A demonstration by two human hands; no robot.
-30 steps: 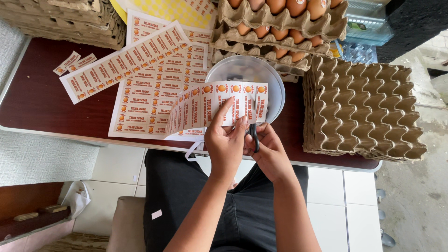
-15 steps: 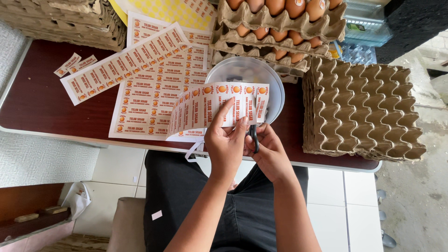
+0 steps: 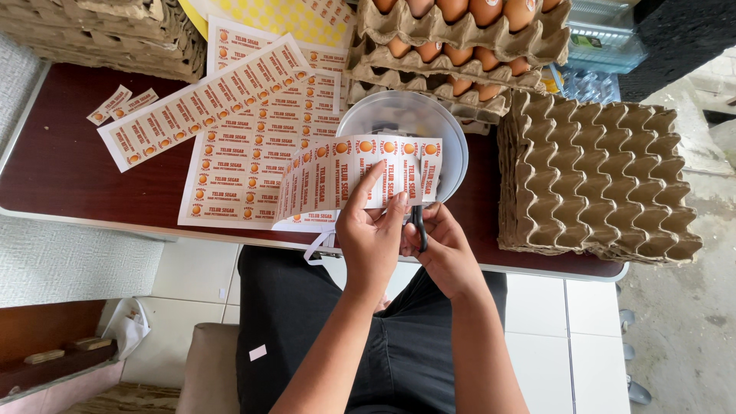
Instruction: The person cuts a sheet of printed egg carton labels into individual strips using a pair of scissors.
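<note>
Left hand (image 3: 372,234) pinches a label strip (image 3: 360,172) between closed fingers; right hand (image 3: 445,249), at three o'clock, grips black scissors (image 3: 418,222) above the table (image 3: 69,172).

The surface (image 3: 69,172) is dark reddish-brown with a pale edge. A label sheet (image 3: 238,165) lies at its middle, a cut strip (image 3: 203,100) slanting across its upper left. Two small labels (image 3: 121,104) lie near the left end. Empty trays (image 3: 598,180) are stacked at the right end, more trays (image 3: 107,34) at the far left corner, egg trays (image 3: 460,46) along the far edge, a clear bowl (image 3: 402,119) before them.
</note>
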